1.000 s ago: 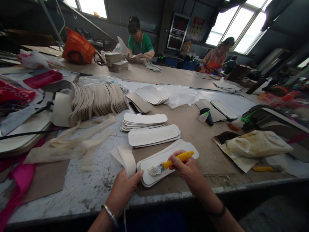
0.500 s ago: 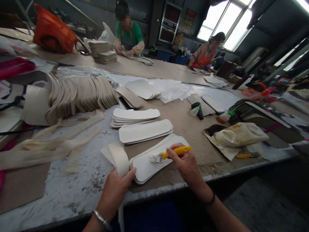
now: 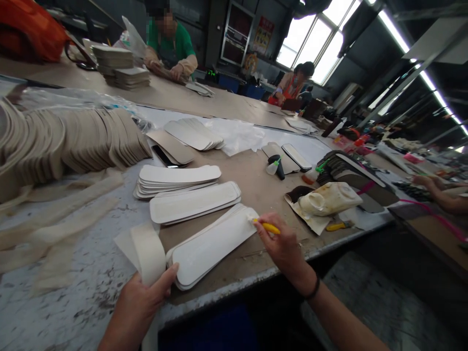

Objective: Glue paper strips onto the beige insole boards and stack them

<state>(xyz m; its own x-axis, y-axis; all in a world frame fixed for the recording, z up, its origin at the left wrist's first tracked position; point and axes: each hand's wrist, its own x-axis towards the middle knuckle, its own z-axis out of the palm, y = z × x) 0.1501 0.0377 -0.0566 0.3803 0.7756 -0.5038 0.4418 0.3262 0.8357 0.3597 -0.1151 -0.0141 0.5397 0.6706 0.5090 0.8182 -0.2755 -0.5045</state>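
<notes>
My right hand is closed round a yellow-handled brush, whose white-smeared bristles touch the far right end of the top piece. That piece belongs to a stack of long white round-cornered pieces near the table's front edge. At the stack's left end, my left hand grips a curled cream strip, the thumb resting against the pieces. The strip loops up above the hand and hangs down below it. Behind this stack lie a second stack of white pieces and a third stack.
A row of curved beige pieces stands at left, with loose cream strips before it. To the right are a stained plastic container, another yellow-handled brush and a small bottle. Co-workers stand across the table.
My right hand has moved the brush along the top piece from its middle to its far right end. The left hand stays at the near end with the strip. The view has shifted right.
</notes>
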